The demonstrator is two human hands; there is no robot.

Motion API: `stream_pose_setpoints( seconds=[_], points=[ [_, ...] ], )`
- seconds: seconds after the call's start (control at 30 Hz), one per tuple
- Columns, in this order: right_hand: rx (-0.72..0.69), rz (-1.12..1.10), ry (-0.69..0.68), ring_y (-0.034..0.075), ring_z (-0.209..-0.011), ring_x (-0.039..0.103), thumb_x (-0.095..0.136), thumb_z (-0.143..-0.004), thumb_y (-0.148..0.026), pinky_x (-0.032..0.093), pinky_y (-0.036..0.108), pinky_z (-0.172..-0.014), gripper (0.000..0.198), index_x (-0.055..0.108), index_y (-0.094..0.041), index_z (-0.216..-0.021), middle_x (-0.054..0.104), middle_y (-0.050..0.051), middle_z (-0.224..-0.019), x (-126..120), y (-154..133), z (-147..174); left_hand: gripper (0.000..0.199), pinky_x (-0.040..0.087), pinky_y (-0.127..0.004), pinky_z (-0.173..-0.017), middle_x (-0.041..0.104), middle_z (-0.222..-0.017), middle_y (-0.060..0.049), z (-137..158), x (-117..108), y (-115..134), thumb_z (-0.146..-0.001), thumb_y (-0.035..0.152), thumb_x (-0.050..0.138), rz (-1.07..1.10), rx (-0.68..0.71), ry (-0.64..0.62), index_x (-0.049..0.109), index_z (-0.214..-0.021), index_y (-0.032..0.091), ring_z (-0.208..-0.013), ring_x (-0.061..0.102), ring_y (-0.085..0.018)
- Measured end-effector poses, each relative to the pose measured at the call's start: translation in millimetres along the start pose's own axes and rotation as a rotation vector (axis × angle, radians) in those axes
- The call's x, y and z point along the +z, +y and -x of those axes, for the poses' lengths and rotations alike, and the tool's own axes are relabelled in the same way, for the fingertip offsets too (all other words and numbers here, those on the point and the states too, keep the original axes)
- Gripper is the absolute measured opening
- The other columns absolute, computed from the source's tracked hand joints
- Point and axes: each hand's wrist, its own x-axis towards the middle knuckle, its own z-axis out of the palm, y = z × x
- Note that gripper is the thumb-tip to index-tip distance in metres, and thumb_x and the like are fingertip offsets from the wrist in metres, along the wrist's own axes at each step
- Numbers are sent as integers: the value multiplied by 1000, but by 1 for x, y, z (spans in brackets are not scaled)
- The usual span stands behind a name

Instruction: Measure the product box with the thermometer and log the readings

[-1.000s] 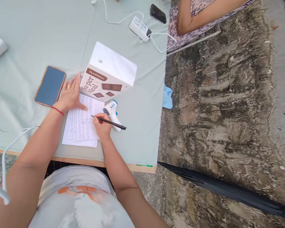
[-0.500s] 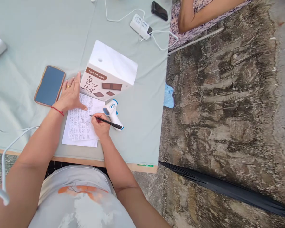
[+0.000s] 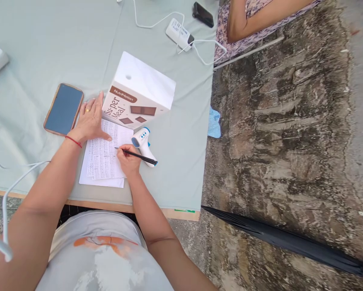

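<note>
Pen (image 3: pixel 140 156) was at center-left of frame, clamped between thumb and fingers of the right hand (image 3: pixel 129 162). Long axis ran near level, tip pointing left, tail dropping slightly toward lower right. Tip stuck out past the fingertips over the right part of the written sheets (image 3: pixel 104 161) (actual contact with paper: could not tell). Right hand was the nearer one, obviously; it came in from the lower right, beside the sheets' right edge.

Sheets lay stacked, a bit fanned, below the box, covered in tiny rows (too small to read). Left hand (image 3: pixel 90 123) was flat, palm down, holding no object; its thumb stood apart from the fingers and reached right across the upper sheets, short of the pen tip.

White thermometer gun (image 3: pixel 145 150) lay just right of the right hand, pen tail crossing over its handle in this view. White box (image 3: pixel 145 79) stood above the sheets, left index finger right by its left corner. Phone (image 3: pixel 63 109) lay left of that hand. Farther out, upper right: white device (image 3: pixel 179 33) with cable, another person's arm (image 3: pixel 269 18).
</note>
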Motion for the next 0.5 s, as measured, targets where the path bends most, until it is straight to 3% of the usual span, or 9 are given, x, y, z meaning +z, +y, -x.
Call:
stream_pose_setpoints(
  seconds=[0.5],
  points=[
    [7, 26, 31, 14, -61, 56, 61, -80, -36, 53, 32, -62, 11, 60, -25, -76, 64, -3, -67, 2, 1, 0, 168, 1, -69, -134, 19, -179, -26, 0, -2, -1, -47, 69, 103, -5, 5, -14, 6, -175, 17, -166, 9, -55]
  ],
)
